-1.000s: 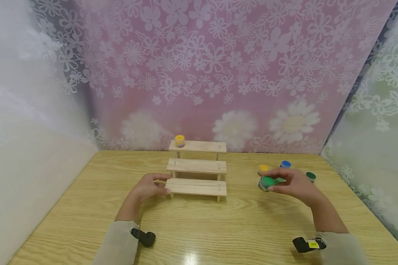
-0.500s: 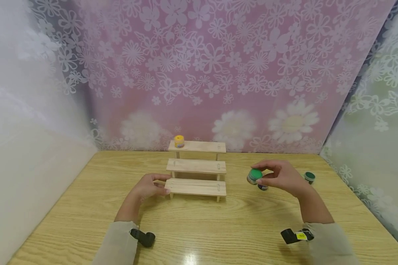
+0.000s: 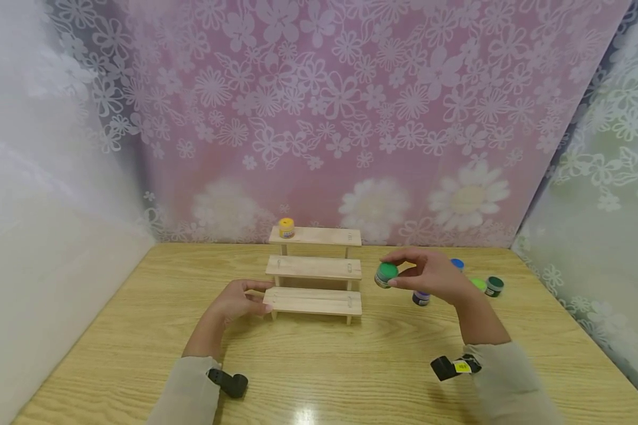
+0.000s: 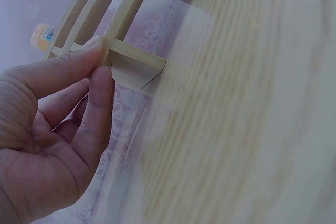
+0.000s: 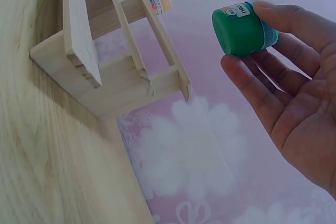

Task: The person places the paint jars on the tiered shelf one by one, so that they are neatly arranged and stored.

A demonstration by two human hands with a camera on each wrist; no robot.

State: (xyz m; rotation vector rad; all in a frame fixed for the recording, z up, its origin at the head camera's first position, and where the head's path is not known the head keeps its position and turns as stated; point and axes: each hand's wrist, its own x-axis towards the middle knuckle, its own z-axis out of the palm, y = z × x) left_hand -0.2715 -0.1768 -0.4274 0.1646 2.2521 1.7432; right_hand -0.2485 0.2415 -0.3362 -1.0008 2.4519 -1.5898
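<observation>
Right of the stand (image 3: 313, 267), above the desk (image 3: 319, 366), a green jar (image 3: 387, 274) is pinched by its sides in the right hand's grip (image 3: 430, 276), apparently freeing its base; the lowest step (image 3: 312, 303) is pinched by the left hand (image 3: 238, 301), presumably for steadiness.

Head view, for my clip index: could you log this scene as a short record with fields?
stand: wooden, three shelves, on the table
left hand: pinches the left end of the lowest shelf
right hand: holds the green jar in the air, right of the stand
top shelf: yellow jar at its left end
jars on table, right side: blue jar, purple jar, lime jar, dark green jar
</observation>
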